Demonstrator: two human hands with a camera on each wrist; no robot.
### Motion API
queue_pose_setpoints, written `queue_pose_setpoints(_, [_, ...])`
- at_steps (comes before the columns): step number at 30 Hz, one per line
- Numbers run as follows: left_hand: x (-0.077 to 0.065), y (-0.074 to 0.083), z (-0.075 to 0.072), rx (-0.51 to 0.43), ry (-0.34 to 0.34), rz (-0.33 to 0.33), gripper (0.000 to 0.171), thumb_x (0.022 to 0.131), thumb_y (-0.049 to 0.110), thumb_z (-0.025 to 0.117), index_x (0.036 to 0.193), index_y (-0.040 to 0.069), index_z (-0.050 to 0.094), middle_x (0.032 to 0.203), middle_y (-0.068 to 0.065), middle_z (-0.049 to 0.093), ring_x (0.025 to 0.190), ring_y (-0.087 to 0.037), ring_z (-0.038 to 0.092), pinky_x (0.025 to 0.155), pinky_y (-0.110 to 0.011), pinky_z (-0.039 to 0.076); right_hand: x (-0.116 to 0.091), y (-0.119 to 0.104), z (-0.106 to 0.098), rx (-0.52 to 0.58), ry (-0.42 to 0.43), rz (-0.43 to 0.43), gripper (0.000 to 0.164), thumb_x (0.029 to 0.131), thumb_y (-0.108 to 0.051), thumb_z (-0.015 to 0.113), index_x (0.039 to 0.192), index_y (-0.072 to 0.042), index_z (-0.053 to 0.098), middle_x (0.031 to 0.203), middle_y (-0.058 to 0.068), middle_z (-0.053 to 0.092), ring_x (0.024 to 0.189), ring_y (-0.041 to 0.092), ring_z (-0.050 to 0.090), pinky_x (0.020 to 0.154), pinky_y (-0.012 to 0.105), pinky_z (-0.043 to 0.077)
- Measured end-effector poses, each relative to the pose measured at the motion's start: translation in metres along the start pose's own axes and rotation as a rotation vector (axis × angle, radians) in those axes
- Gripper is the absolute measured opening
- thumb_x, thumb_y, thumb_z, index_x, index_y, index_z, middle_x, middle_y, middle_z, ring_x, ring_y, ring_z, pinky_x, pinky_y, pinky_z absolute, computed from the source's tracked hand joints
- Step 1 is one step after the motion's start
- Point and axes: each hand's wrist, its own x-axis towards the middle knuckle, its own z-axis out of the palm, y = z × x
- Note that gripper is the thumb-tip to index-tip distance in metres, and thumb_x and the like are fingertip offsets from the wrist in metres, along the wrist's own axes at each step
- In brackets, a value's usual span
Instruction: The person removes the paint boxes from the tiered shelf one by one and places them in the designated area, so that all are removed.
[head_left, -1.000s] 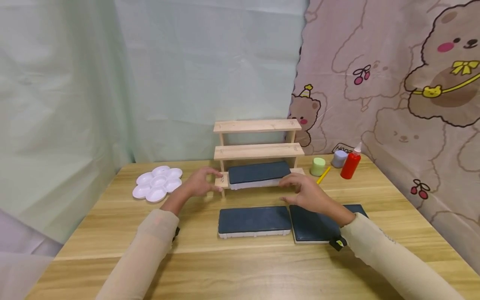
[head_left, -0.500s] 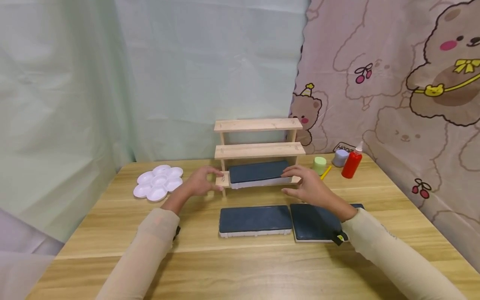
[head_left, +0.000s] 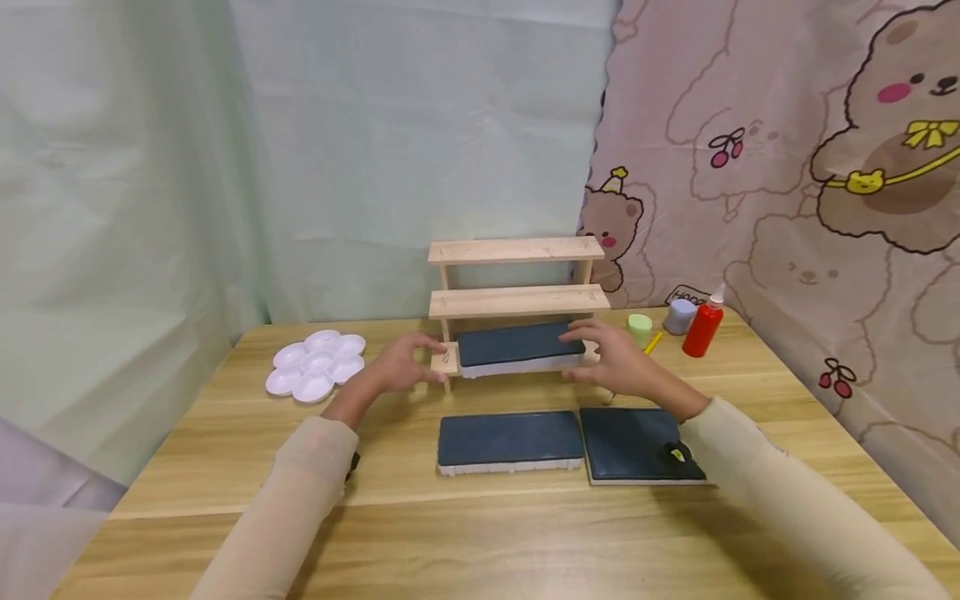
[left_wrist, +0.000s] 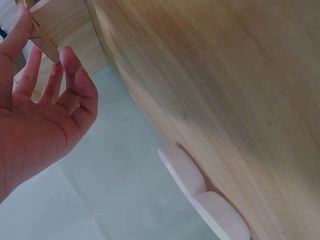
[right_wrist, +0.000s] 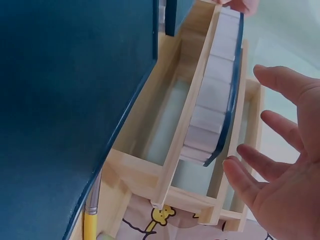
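A three-step wooden shelf stand (head_left: 517, 250) stands at the back of the table. On its lowest step lies a long white box with a dark blue lid (head_left: 517, 346). My left hand (head_left: 401, 362) holds the left end of that step, fingertips above and thumb below; the left wrist view shows the board's end (left_wrist: 47, 47) between fingers and thumb. Beside the box's right end is my right hand (head_left: 611, 358), fingers spread and slightly bent. In the right wrist view a gap shows between the fingers (right_wrist: 245, 180) and the box's ribbed white side (right_wrist: 212, 95).
A second blue-lidded box (head_left: 510, 439) lies in front of the stand, beside a wider one (head_left: 633, 446) under my right forearm. At left sits a white flower-shaped palette (head_left: 315, 365). Right of the stand are a yellow-handled brush (right_wrist: 90, 220), green (head_left: 639, 327) and lilac (head_left: 680, 317) jars, and a red bottle (head_left: 703, 327).
My right hand first drew slightly away from the right end of the box on the step, then shifted a little up and back toward it. The left hand has stayed at the step's left end.
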Motion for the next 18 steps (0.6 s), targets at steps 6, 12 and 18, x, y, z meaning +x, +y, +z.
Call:
queue_pose_setpoints(6, [0.000,0.000,0.000,0.005,-0.002,-0.005,0.049,0.081,0.020,0.083,0.125,0.005,0.067,0.138,-0.020,0.056,0.135,-0.041,0.042,0.112,-0.054,0.033,0.007,0.005,0.000,0.020,-0.037,0.025,0.056,0.078,-0.023,0.085,0.127,-0.003,0.066,0.141,0.025,0.051,0.127,0.043,0.050,0.094,0.059,0.049])
queue_pose_setpoints(12, [0.001,0.000,0.000,0.002,-0.001,-0.001,0.049,0.082,0.018,0.083,0.126,0.004,0.067,0.138,-0.021,0.056,0.136,-0.042,0.041,0.112,-0.054,0.033,0.013,0.012,-0.001,0.026,-0.032,0.015,0.055,0.078,-0.021,0.085,0.126,-0.002,0.066,0.142,0.025,0.051,0.129,0.044,0.048,0.095,0.061,0.047])
queue_pose_setpoints(18, [0.003,-0.002,0.001,-0.004,-0.003,-0.016,0.049,0.082,0.018,0.083,0.126,0.005,0.067,0.140,-0.020,0.054,0.137,-0.041,0.040,0.113,-0.053,0.031,0.017,0.019,-0.002,0.031,-0.035,0.006,0.055,0.078,-0.021,0.086,0.126,-0.002,0.067,0.142,0.024,0.051,0.130,0.043,0.047,0.096,0.060,0.047])
